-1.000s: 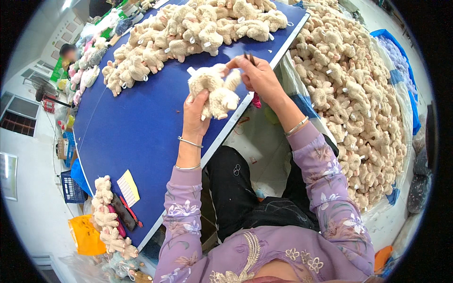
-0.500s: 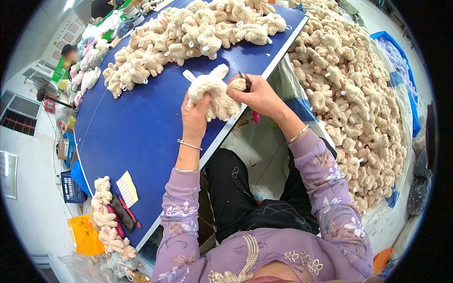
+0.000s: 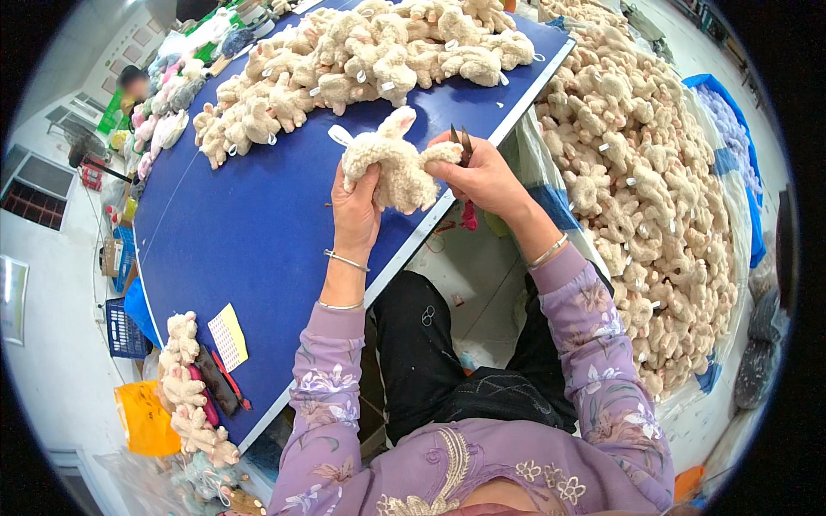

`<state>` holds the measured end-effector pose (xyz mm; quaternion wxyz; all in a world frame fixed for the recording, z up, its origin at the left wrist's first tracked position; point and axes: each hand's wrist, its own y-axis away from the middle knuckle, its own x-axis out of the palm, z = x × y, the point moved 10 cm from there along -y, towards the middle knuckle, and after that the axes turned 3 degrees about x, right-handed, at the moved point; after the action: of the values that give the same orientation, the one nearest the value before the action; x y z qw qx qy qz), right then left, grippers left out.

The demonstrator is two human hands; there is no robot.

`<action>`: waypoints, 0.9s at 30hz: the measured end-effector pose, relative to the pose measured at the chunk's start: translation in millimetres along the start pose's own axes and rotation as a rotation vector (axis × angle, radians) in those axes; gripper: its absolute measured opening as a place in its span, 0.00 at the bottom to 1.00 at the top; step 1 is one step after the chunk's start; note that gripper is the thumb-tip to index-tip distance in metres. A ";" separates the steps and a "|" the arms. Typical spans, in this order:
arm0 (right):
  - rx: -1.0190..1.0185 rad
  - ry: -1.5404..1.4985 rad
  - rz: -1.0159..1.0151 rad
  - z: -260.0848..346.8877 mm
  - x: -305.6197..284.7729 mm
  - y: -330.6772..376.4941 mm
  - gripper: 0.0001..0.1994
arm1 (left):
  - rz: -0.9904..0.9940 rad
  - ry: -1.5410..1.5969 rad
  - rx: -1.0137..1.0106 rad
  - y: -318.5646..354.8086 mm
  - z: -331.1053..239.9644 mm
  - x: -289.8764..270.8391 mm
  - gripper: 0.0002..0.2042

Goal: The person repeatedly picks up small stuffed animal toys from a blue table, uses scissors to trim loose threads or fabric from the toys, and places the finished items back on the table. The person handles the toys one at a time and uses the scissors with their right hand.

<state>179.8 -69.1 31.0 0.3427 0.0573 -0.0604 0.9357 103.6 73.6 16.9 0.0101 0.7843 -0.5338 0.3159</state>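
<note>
Over the edge of the blue table (image 3: 249, 232), a cream plush toy (image 3: 391, 172) with a white tag (image 3: 341, 135) is held between my two hands. My left hand (image 3: 356, 205) is closed on its body, thumb in front. With its thumb and fingers, my right hand (image 3: 483, 179) pinches a limb of the toy at the right. Dark pointed metal blades (image 3: 463, 144), like small snips, stick up out of that same hand; their handle is hidden in the palm.
Similar plush toys (image 3: 379, 56) are heaped on the table's far side. A huge pile of them (image 3: 637, 206) fills a sack on the right. Near the left corner lie a yellow-edged label sheet (image 3: 228, 337), a red pen (image 3: 228, 378) and a row of toys (image 3: 182, 387). A person (image 3: 132, 86) is far left.
The blades now point up more visibly, and the toy's limb is stretched further out to the right in my right hand. My left hand keeps its hold on the body.
</note>
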 end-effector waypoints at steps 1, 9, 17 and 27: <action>-0.006 -0.025 -0.013 0.3 1.1 1.2 0.09 | 0.003 -0.002 -0.014 0.1 1.5 -0.4 0.13; -0.154 -0.060 -0.082 10.2 -9.2 2.8 0.09 | 0.125 -0.508 0.038 -0.5 2.7 6.0 0.24; -0.653 0.618 -0.280 55.2 6.7 31.8 0.15 | 0.139 -0.366 -0.013 9.2 -8.8 28.1 0.21; -0.414 0.227 -0.263 34.5 4.1 28.9 0.12 | 0.168 -0.034 0.201 4.0 -25.9 27.0 0.10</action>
<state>160.3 -93.7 63.5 0.4703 -0.1119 -0.2035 0.8514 94.0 58.5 49.9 -0.1044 0.7391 -0.5635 0.3540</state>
